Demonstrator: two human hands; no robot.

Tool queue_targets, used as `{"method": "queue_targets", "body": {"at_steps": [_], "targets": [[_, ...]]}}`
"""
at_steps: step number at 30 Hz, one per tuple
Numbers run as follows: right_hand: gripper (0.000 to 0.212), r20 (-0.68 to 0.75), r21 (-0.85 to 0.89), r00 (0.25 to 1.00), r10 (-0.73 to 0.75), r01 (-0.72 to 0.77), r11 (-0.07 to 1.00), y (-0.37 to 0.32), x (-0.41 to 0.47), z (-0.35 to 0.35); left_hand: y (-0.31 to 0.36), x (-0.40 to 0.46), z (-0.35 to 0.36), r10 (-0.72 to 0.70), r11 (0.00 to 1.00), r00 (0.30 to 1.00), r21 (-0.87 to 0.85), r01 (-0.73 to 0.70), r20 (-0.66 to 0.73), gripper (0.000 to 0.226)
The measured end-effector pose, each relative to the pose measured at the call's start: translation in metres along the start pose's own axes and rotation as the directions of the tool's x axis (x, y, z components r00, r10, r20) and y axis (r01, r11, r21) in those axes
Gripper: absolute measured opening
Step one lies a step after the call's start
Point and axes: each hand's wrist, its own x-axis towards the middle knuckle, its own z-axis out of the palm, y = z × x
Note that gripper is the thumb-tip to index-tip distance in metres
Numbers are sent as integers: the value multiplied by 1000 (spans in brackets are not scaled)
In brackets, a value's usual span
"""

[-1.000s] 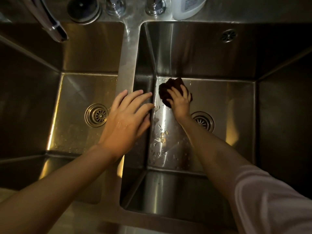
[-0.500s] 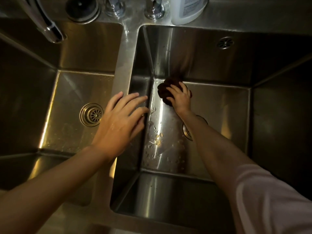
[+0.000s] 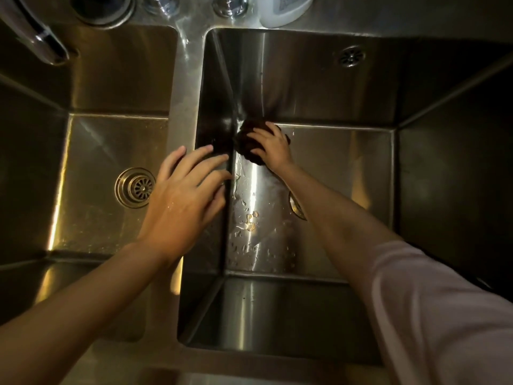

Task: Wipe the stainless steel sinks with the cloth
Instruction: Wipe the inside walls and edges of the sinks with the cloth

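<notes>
Two shiny metal sinks sit side by side. The left sink [image 3: 91, 168] fills the left half of the frame, and the right sink [image 3: 347, 176] fills the right half. A metal wall [image 3: 184, 112] runs between them, down the middle.

The right hand [image 3: 273, 147] is down in the right sink, just above the middle of the frame. Its fingers curl over a dark cloth [image 3: 248, 147] and hold it bunched up. The cloth sits in the far left corner of the sink floor, touching the floor and close to the side wall. Drops of water [image 3: 249, 218] lie on the floor just below the cloth.

The left hand [image 3: 184, 201] is in the middle of the frame, over the metal wall. Its fingers are spread out and loose, and it holds nothing. I cannot tell if it touches the wall.

A round drain [image 3: 135, 187] is in the left sink, just left of that hand. The right arm hides most of the other drain [image 3: 297, 208]. A tap [image 3: 39, 41] is at the upper left. A white bottle [image 3: 286, 8] stands at the top edge.
</notes>
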Motion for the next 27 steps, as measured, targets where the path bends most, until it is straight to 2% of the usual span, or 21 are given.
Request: {"method": "queue_targets", "body": {"at_steps": [5,10,12,15,18,20,22,24,27], "targets": [[50,-47,70,998,36,-33,997,-14,-13,6,1,1,-2,7,1000,1000,-9,-7,2,28],[45,-46,103,989,-140,144,984,-3,-86,24,-1,1,-1,1,1000,1000,-26,-1,8,28],[43,-51,111,987,-153,158,981,4,-87,24,-2,1,0,1,1000,1000,-27,-1,10,27],[43,-47,138,996,-82,88,987,3,-47,15,-3,1,0,6,1000,1000,-21,-6,12,27],[44,-99,200,993,68,-47,979,-8,-2,6,-2,1,0,6,1000,1000,-14,-6,21,28],[45,-124,222,980,156,-126,967,-18,10,7,-2,1,0,4,1000,1000,-18,-4,20,27],[44,-151,234,972,179,-141,962,-27,3,14,-2,1,-1,2,1000,1000,-21,-2,17,26],[43,-172,243,974,146,-101,965,-29,-21,21,-1,0,0,1,1000,1000,-24,-1,17,26],[41,-146,203,989,7,23,979,-21,-70,32,-2,0,0,-2,999,1000,-40,2,18,27]]}}
